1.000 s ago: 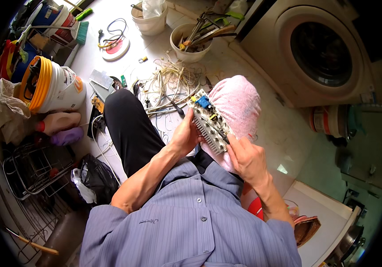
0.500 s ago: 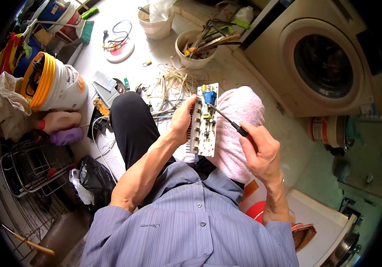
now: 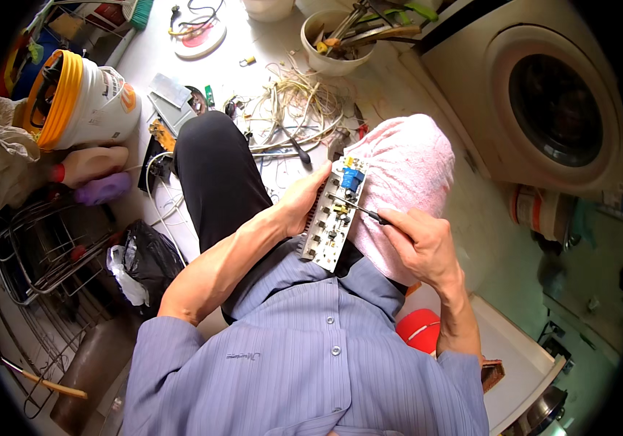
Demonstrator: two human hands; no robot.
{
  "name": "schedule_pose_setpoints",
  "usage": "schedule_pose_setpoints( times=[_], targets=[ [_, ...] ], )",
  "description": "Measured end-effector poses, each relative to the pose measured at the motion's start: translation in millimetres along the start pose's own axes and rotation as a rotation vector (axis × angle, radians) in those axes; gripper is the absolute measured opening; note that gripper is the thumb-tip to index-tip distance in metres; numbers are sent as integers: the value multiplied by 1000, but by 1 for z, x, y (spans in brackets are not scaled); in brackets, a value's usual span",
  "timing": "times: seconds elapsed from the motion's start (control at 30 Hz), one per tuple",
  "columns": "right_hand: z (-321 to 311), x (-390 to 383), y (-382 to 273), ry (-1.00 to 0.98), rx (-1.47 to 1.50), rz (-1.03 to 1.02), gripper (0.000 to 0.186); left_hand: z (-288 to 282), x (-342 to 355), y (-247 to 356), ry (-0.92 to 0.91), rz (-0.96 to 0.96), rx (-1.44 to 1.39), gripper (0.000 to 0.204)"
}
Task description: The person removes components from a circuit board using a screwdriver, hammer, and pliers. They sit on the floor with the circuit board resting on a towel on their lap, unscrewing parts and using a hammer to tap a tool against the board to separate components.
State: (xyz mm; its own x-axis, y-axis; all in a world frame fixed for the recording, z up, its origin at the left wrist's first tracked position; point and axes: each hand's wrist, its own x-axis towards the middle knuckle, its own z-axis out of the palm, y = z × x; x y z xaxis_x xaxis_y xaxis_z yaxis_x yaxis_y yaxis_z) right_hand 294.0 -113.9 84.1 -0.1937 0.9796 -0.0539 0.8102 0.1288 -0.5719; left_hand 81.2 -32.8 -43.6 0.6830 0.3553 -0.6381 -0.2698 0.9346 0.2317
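My left hand [image 3: 303, 198] grips a long pale circuit board [image 3: 324, 243] along its left edge, holding it tilted above my lap. A blue component [image 3: 353, 179] sits near the board's far end, with rows of small dark parts below it and dark fins on its left side. In my right hand [image 3: 422, 245] is a screwdriver [image 3: 374, 216] with a black handle. Its thin shaft points left across the board, and the tip lies over the small parts below the blue component. A pink towel [image 3: 406, 160] covers my right knee, just beside the board.
Tangled pale wires [image 3: 300, 102] lie on the floor beyond my knees, near a loose black-handled tool [image 3: 299, 150]. Farther off stands a bucket of tools [image 3: 310, 36]. A washing machine [image 3: 500, 152] is at the right, and a white-and-yellow bucket [image 3: 101, 109] at the left.
The board has tilted, its near end swinging left. The screwdriver's tip has moved from beside the blue component to the parts below it. My view has shifted, showing more floor beyond the board.
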Motion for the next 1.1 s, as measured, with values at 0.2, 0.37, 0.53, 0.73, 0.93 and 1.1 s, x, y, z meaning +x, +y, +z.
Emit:
schedule_pose_setpoints(
  times=[0.2, 0.37, 0.53, 0.73, 0.93, 1.1],
  targets=[
    [-1, -3, 7, -34, 22, 17, 23, 1, 5, -1, -13, -24, 24, 53],
    [3, -2, 9, -46, 62, 52, 23, 0, 8, -1, -18, -37, 40, 54],
    [4, -1, 9, -44, 68, 49, 23, -3, 10, -2, -39, -31, 20, 55],
    [5, -2, 7, -32, 53, 53, 23, -6, 11, -4, -62, -32, -7, 55],
    [8, -3, 10, -19, 110, 67, 22, -4, 10, -3, -60, -30, -28, 55],
    [7, -2, 12, -27, 147, 92, 23, 3, 7, -2, -40, -45, -46, 54]
  ],
)
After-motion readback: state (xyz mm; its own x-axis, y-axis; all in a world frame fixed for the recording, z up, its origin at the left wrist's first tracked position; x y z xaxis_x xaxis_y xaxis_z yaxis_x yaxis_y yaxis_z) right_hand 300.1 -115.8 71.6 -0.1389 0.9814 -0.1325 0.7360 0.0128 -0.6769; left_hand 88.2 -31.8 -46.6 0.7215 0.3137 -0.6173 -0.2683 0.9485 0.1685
